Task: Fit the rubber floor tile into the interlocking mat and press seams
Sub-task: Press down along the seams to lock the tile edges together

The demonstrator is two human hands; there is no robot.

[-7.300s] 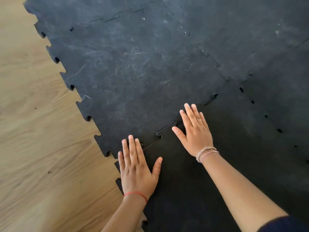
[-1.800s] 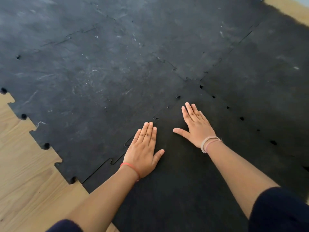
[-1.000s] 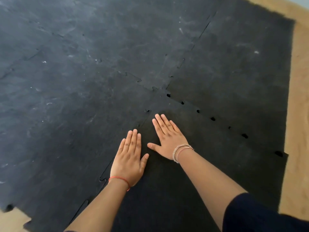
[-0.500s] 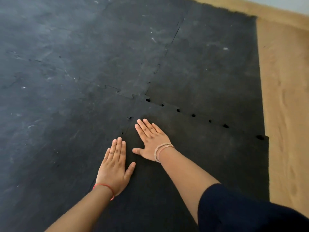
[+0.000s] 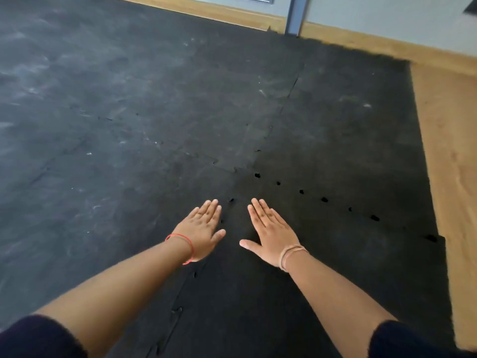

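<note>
Interlocking mat (image 5: 129,125) covered the floor; rubber floor tile (image 5: 322,254) sat at its near-right corner. Since 0.5 s earlier, both palms advanced along left seam (image 5: 180,301) twd corner. Left hand (image 5: 202,229) & right hand (image 5: 272,235) flat, fingers extended, gripping nothing. Far-seam gaps (image 5: 324,199) pending.

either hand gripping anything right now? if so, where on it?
Nothing held. The left hand and right hand lie flat, fingers straight, palms down on the black rubber tile, either side of its seam.

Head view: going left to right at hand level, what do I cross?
Dusty mat → left hand → seam gap → right hand → new tile → wood floor.
</note>
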